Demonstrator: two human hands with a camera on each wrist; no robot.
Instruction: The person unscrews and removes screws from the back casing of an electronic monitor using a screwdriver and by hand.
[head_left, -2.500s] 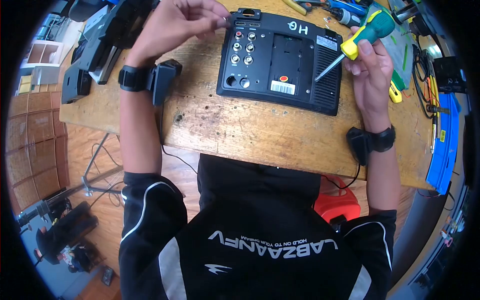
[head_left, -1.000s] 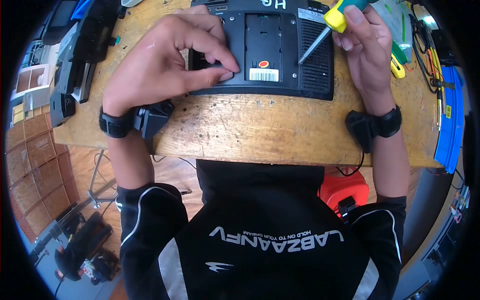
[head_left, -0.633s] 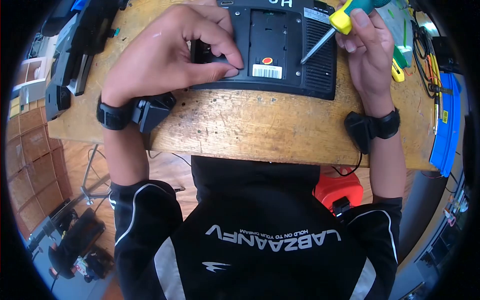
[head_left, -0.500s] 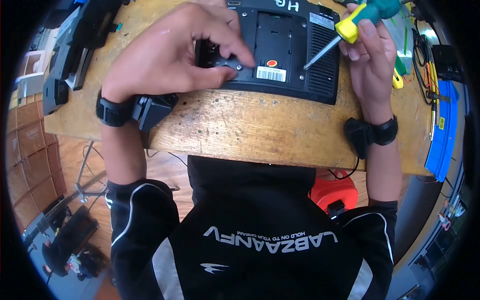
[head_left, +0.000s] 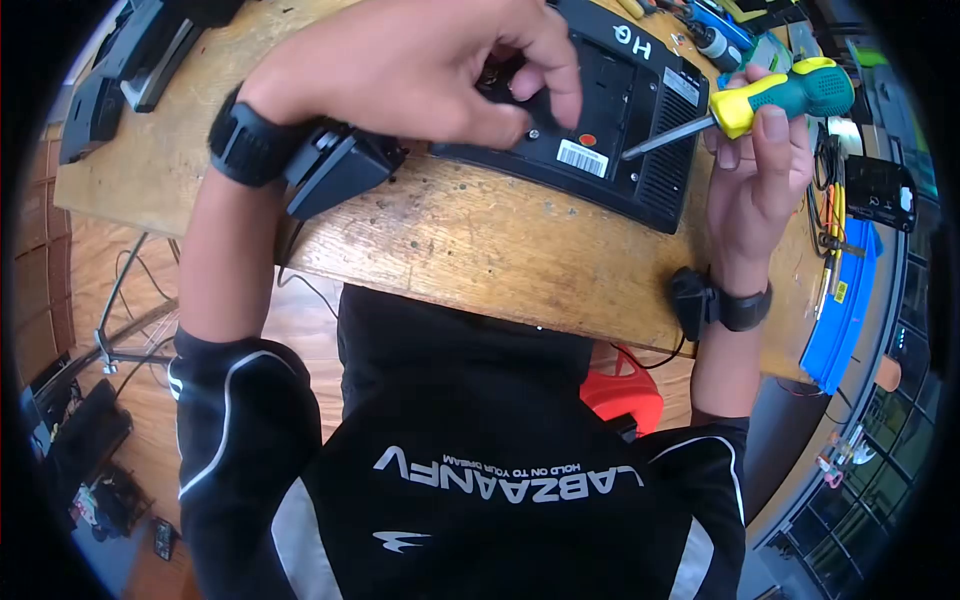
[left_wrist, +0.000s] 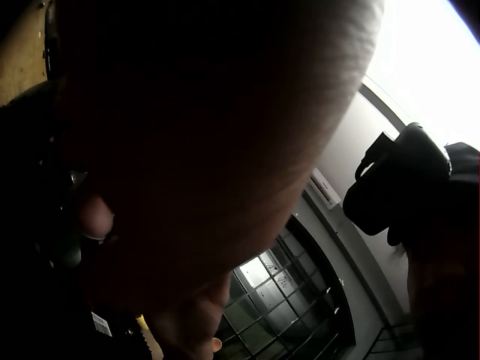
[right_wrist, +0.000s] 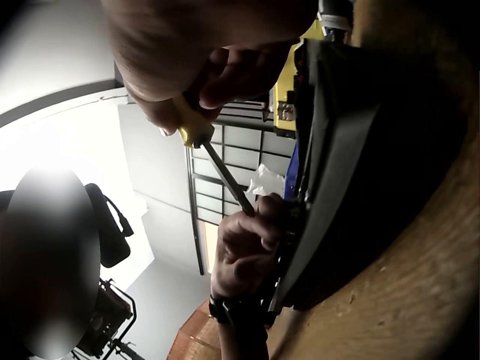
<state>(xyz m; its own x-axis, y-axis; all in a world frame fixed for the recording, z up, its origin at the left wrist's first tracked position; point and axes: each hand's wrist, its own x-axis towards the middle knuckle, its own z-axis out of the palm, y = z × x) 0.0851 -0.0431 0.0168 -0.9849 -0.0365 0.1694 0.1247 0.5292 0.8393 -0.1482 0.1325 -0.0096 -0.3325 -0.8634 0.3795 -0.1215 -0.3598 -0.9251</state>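
A black device [head_left: 640, 202] with a vented back, a barcode label and "HQ" lettering lies on the wooden table. The left hand [head_left: 400, 75] hovers over its left part, thumb and forefinger apart, nothing visible between them; other fingers are partly hidden. Beside the device's right side, the right hand [head_left: 752, 195] grips a green-and-yellow screwdriver [head_left: 780, 98], its shaft slanting down-left, tip near the vents. In the right wrist view the screwdriver shaft [right_wrist: 229, 180] points toward the left hand [right_wrist: 244, 251] beside the device [right_wrist: 337, 150]. The left wrist view is dark, mostly filled by the left hand [left_wrist: 202, 150].
Wooden table [head_left: 450, 245] with its near edge by the person's body. Black equipment [head_left: 130, 45] stands at the left. At the right are a blue tray [head_left: 840, 310], cables and a black box [head_left: 880, 190]; tools lie at the back. A red container [head_left: 625, 395] is below the table.
The left thumb and forefinger, close together over the device earlier, have parted. The head view has shifted and turned, so the device appears farther right and tilted. The right hand still holds the screwdriver.
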